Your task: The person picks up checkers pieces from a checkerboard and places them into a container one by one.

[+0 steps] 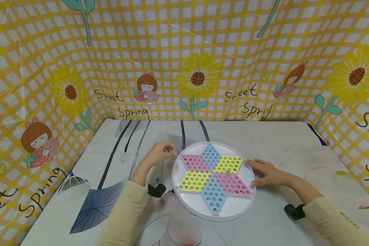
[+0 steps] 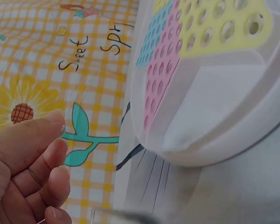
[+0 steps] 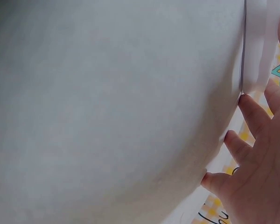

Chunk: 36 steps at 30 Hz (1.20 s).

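Note:
A round white Chinese checkers board [image 1: 187,203] lies on the table, its six-pointed star of pink, blue and yellow sections full of small holes. One greenish marble [image 1: 228,172] sits on the right yellow section. My left hand [image 1: 160,153] is just off the board's upper left rim, pinching a small clear marble [image 2: 63,130] between thumb and forefinger; the other fingers curl loosely. On the opposite side, my right hand [image 1: 272,173] has its fingers spread, with fingertips at the board's right rim. In the right wrist view, several fingertips touch the table by the board's edge.
Below my left hand, a clear box [image 1: 160,167] with a small blue piece [image 1: 158,180] stands left of the board, partly hidden by the wrist. A checked yellow cloth [image 1: 169,41] rises behind and beside the table [image 1: 264,133]. Both wrists carry black devices.

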Tool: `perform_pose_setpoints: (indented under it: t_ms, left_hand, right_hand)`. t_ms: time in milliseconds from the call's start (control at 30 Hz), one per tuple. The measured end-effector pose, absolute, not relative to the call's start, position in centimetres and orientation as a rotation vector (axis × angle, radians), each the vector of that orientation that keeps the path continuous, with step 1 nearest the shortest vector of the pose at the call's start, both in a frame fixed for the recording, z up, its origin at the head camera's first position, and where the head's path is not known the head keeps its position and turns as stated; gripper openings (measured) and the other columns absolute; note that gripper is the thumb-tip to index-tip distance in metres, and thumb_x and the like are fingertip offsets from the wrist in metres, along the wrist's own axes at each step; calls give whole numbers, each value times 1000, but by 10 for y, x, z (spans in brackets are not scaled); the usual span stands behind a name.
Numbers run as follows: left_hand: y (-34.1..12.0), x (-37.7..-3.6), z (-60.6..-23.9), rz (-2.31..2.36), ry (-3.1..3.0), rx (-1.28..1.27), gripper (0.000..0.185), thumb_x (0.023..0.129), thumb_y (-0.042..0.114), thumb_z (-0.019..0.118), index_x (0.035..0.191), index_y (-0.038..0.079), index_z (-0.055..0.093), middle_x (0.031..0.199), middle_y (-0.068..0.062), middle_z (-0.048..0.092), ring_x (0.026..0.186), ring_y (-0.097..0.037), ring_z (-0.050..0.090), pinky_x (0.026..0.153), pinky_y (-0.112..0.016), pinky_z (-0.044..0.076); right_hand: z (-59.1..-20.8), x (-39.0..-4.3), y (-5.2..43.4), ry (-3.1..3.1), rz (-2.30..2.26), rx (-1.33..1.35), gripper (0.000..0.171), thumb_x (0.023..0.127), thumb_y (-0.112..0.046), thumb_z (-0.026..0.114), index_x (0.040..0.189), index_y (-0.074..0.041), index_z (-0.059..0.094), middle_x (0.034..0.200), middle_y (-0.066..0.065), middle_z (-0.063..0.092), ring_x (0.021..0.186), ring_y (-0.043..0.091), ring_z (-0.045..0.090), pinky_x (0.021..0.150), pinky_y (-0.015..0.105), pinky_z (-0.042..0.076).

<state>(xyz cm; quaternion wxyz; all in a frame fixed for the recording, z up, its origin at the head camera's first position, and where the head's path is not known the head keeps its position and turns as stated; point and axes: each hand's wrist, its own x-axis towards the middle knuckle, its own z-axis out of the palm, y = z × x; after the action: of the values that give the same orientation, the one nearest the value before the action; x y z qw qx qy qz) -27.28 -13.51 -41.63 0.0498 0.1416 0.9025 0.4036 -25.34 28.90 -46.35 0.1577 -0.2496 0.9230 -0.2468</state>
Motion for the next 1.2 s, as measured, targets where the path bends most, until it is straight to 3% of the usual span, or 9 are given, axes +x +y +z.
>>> perform_pose_setpoints:
  t_ms: [367,1200]
  left_hand:
    - [-158,-273,-413,1209,2778,363,24,83,20,67,102,5,64,82,-3,57,71,-15,50,59,-25,42]
    - [-194,-264,-413,1187,2785,264,23,84,15,65,103,3,62,82,-5,56,71,-16,50,59,-26,41]
  right_hand:
    - [-463,-254,289,2639,-703,-706,81,75,-37,70,137,-1,32,141,29,28,127,55,11,94,72,3]
    - [-466,-254,291,2650,-708,-758,80,75,-36,70,136,-2,33,141,28,28,126,56,12,94,72,1]
